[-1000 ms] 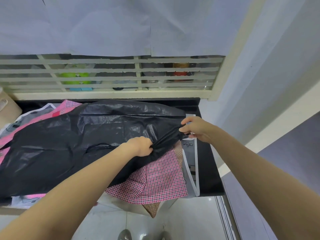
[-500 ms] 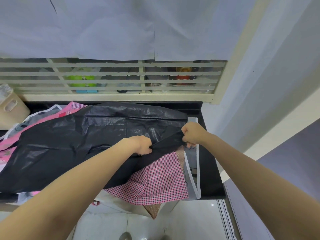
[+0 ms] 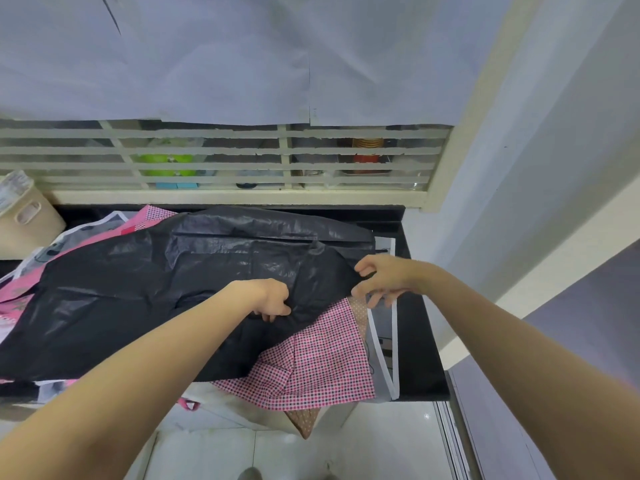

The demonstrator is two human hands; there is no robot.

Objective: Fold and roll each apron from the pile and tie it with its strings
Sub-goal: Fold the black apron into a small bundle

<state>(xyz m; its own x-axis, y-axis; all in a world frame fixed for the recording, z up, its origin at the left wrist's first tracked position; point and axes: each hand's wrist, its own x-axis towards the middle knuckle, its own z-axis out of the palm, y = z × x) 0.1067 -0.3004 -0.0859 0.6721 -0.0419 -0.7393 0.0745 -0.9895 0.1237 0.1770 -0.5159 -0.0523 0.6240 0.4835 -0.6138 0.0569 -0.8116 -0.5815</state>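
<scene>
Apron (image 3: 145, 299), black and shiny, lies spread over the pile (image 3: 311, 368) on your bench (image 3: 420, 358). Your left hand (image 3: 268, 301) bunches its near edge in a closed grip; your right hand (image 3: 382, 278) pinches its right corner.

Lighting is even, diffuse and moderately bright, with a cool cast. Shadows are soft and faint. The black apron (image 3: 194, 282) carries dull grey sheen along its creases. Focus is sharp at centre. Wide-angle distortion bends the window frame (image 3: 446, 161) and stretches both forearms near the lower edges.
</scene>
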